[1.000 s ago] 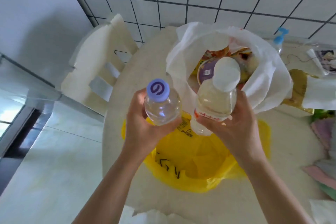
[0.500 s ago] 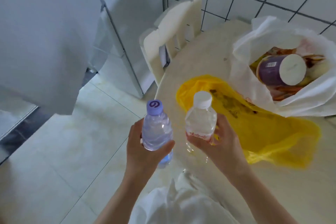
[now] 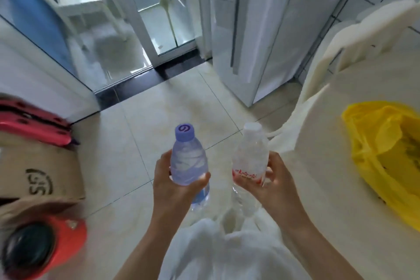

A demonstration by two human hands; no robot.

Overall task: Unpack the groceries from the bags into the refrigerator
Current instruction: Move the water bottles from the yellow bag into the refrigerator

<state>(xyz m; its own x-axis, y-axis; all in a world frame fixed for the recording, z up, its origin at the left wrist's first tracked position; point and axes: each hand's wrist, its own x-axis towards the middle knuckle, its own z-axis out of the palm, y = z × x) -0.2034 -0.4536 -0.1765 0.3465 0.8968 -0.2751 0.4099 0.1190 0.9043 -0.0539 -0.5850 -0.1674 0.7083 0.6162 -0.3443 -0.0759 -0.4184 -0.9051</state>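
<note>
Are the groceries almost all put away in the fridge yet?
Not yet. Done: two bottles are out of the bags. In hand: the left hand grips the purple-capped bottle, the right hand grips the white-capped bottle, both over the floor. Left: the white refrigerator ahead looks closed, so neither bottle is inside, and the yellow bag sits on the table, its contents unclear.

— What are the hands doing?
— Both arms reach out in front. The left hand [image 3: 175, 185] grips a bottle [image 3: 188, 161]. The right hand [image 3: 270, 185] grips another bottle [image 3: 250, 154], both upright.
</note>
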